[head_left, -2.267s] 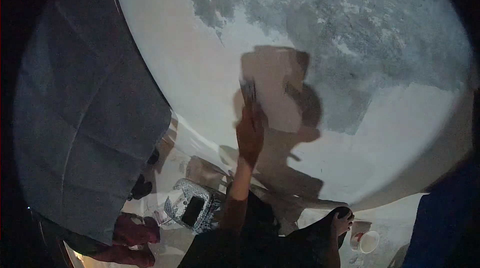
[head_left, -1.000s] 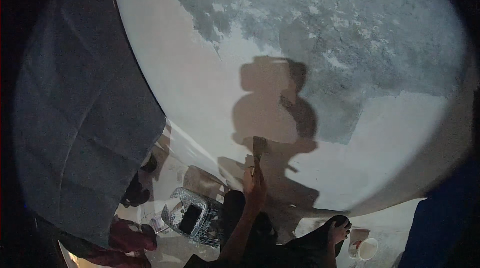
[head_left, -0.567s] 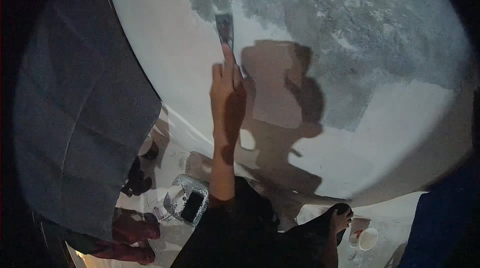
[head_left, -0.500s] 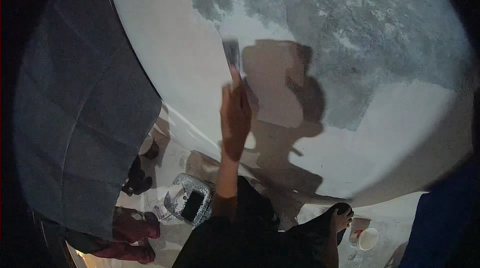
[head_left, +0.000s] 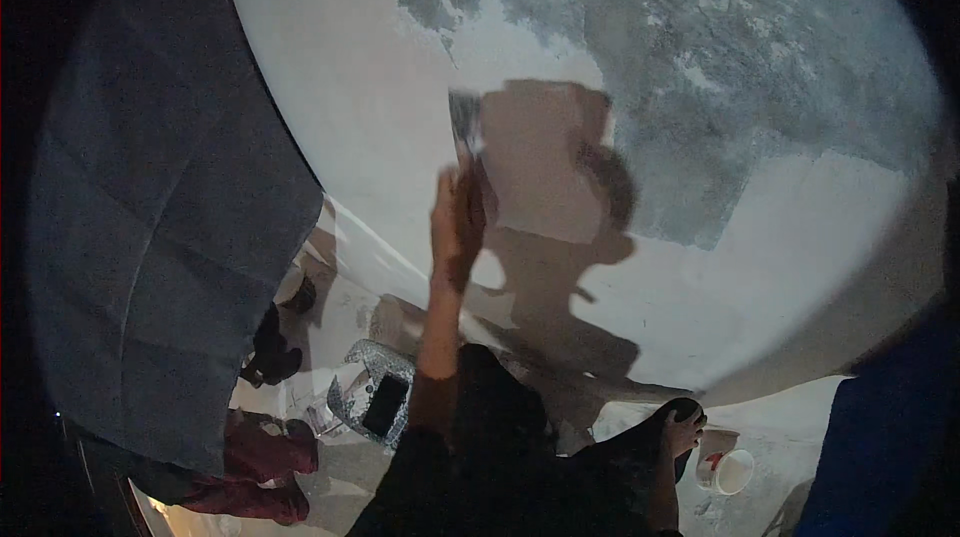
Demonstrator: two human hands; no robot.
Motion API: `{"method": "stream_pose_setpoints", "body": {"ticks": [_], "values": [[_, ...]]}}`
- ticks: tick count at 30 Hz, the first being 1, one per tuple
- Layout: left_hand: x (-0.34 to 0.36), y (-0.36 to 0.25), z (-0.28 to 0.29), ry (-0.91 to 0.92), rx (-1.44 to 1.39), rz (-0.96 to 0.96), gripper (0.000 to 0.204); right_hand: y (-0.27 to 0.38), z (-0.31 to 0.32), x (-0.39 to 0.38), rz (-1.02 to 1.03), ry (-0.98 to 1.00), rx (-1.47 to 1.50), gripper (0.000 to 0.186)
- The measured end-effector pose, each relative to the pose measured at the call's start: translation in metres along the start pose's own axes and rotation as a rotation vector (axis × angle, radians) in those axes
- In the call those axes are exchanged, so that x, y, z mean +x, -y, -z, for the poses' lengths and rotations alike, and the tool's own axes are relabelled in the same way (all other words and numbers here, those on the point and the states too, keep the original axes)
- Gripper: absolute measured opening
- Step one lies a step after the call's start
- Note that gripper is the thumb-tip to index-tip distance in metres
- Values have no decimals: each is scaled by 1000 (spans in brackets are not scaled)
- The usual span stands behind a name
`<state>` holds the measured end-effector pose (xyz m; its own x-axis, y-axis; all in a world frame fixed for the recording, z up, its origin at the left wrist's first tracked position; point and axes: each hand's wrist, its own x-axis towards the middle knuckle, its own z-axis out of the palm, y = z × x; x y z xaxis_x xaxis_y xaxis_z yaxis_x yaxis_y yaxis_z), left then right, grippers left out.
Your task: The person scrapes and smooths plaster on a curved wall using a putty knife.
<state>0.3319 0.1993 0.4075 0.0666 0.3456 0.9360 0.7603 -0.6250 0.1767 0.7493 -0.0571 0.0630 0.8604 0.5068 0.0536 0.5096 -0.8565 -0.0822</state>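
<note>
My left hand (head_left: 457, 222) is raised against the wall, its fingers closed around a putty knife (head_left: 464, 115) with a flat metal blade. The blade lies against a whitish coated stretch of wall (head_left: 340, 107); its handle is mostly hidden by my fingers. Right of the hand, the shadow of my head and arm falls over the coat. Beyond it the wall is bare, blotchy grey (head_left: 690, 137). Low on the right, my right hand (head_left: 684, 432) rests over my bent knee, fingers apart, with no tool in it.
A white bucket (head_left: 737, 472) stands on the floor right of my knee. At my left, a black phone (head_left: 386, 404) lies on a speckled grey seat-like object (head_left: 352, 392). Dark grey sheeting (head_left: 180, 207) covers the left side, above maroon cloth (head_left: 268, 467). Something blue (head_left: 880, 437) borders the right.
My left hand and the putty knife have moved a little downward, and the hand slightly left, along the wall. My right hand stays on the knee.
</note>
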Motion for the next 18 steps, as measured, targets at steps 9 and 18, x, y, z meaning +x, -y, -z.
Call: {"method": "stream_pose_setpoints", "body": {"ticks": [9,18], "values": [[-61,-25,3,285,-209,493,45,3,5,0,-11,-28,-30,70],[-128,-41,11,651,-4,476,61,3,9,-3,26,3,-30,72]]}}
